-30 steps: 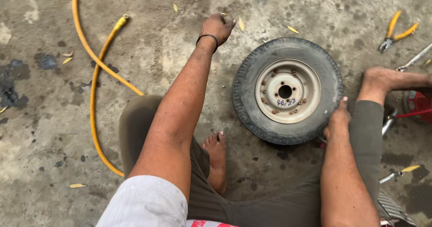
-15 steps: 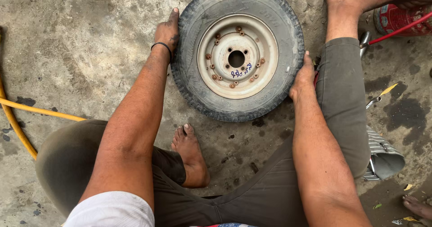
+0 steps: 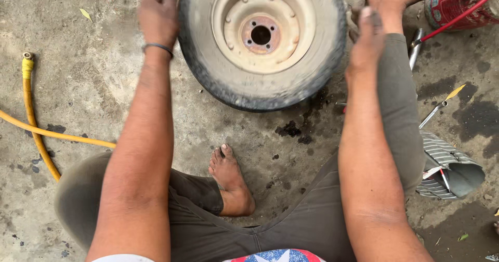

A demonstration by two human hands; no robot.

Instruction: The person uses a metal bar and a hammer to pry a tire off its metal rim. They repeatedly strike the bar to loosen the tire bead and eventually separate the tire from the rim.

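Left hand (image 3: 158, 12) grips the far-left edge of the tyre (image 3: 262, 88) and right hand (image 3: 366, 41) presses on its right edge, fingers closed on the rubber, one hand per side likely to steady or turn the wheel, which lies flat on the concrete floor (image 3: 93, 75) between the knees. Bare foot (image 3: 231, 181) is tucked near the wheel, yellow hose (image 3: 31, 122) left, red can (image 3: 457, 7) far right. Fingertips and the tyre's far edge are cut off and motion-blurred, so exact grip is unclear.
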